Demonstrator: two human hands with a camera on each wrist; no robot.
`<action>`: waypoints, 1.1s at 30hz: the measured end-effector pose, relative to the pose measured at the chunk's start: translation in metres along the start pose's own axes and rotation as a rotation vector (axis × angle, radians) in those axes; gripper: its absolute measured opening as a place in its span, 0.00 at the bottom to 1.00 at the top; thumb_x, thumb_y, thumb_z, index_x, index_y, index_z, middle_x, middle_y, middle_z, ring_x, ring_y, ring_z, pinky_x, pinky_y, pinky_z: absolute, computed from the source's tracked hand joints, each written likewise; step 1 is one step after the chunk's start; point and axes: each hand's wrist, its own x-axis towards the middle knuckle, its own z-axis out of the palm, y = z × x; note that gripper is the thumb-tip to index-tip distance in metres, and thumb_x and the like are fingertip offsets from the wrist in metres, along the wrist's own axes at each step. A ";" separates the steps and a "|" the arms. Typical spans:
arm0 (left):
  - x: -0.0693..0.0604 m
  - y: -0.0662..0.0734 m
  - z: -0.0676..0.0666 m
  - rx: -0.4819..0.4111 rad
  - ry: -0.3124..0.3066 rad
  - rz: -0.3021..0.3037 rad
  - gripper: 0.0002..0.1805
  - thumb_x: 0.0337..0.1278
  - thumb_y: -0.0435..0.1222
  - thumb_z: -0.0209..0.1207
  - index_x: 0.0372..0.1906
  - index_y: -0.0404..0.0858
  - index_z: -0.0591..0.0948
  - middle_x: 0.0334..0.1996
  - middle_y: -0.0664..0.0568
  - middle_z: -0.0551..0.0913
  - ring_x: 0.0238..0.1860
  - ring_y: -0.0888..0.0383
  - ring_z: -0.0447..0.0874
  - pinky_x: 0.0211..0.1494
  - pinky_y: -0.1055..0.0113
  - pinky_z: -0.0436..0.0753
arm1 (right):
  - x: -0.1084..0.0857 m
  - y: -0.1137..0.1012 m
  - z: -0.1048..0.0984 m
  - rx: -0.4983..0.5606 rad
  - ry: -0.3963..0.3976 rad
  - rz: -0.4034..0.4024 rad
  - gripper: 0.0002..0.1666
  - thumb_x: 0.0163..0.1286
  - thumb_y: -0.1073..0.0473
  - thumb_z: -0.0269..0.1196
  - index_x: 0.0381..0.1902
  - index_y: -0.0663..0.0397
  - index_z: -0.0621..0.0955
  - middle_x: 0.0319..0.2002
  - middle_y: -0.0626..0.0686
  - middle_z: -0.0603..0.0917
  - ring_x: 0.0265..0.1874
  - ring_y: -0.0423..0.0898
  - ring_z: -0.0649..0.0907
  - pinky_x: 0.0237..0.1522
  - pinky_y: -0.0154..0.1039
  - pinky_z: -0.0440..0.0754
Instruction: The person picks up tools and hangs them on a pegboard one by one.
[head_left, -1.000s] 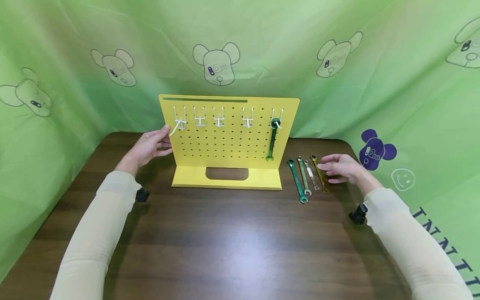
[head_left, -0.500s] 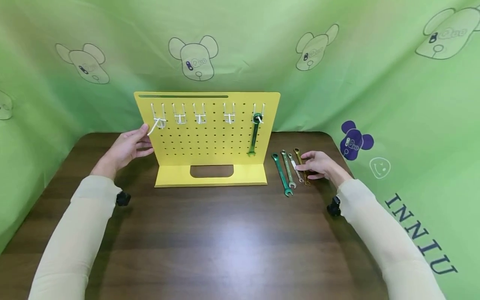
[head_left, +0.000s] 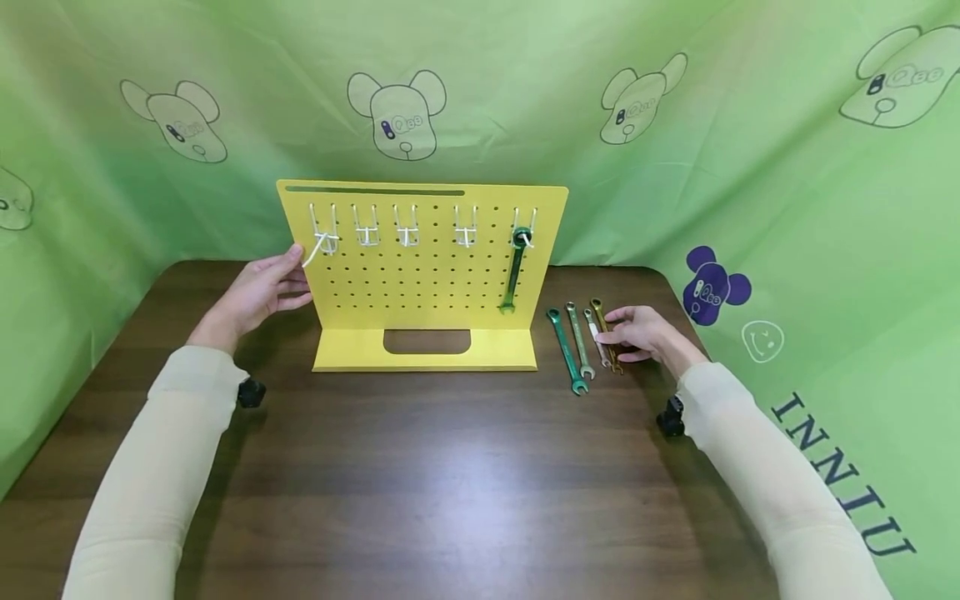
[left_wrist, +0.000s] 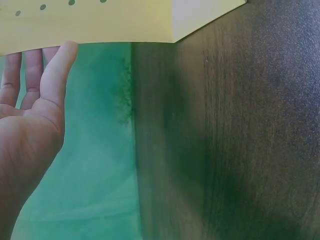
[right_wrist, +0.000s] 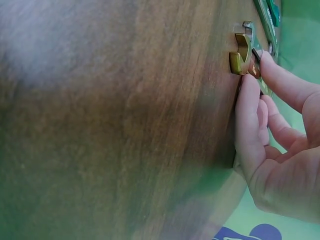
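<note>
Right hand, come inward, pinches gold wrench near right edge of worktop: pick-up seemingly begun. Left hand grips pegboard.

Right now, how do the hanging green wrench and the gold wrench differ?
Color: the hanging green wrench is dark green; the gold wrench is yellowish metallic.
Pose: the hanging green wrench dangles from a white hook; the gold wrench lies at the table.
Contact: the right hand touches the gold wrench, not the hanging green wrench.
Shared: both have one ring end and one forked end.
</note>
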 end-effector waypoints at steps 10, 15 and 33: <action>0.001 -0.001 0.004 -0.010 0.006 -0.006 0.20 0.69 0.55 0.58 0.44 0.42 0.86 0.42 0.48 0.81 0.46 0.54 0.83 0.59 0.58 0.85 | -0.004 -0.002 -0.003 -0.031 0.017 -0.001 0.40 0.69 0.60 0.70 0.72 0.65 0.63 0.66 0.68 0.66 0.47 0.49 0.80 0.43 0.44 0.91; -0.001 0.001 0.002 -0.002 0.010 -0.011 0.20 0.69 0.55 0.58 0.43 0.42 0.86 0.42 0.48 0.80 0.46 0.54 0.83 0.60 0.57 0.84 | -0.007 -0.009 0.003 -0.046 0.036 0.011 0.38 0.69 0.60 0.70 0.70 0.66 0.66 0.61 0.65 0.72 0.44 0.49 0.82 0.42 0.45 0.91; 0.000 0.000 0.002 -0.012 0.037 -0.014 0.22 0.67 0.55 0.59 0.44 0.40 0.85 0.42 0.47 0.81 0.45 0.54 0.83 0.57 0.60 0.87 | -0.004 -0.013 0.004 -0.044 0.007 0.055 0.33 0.70 0.62 0.69 0.67 0.68 0.68 0.36 0.51 0.81 0.36 0.44 0.80 0.39 0.41 0.91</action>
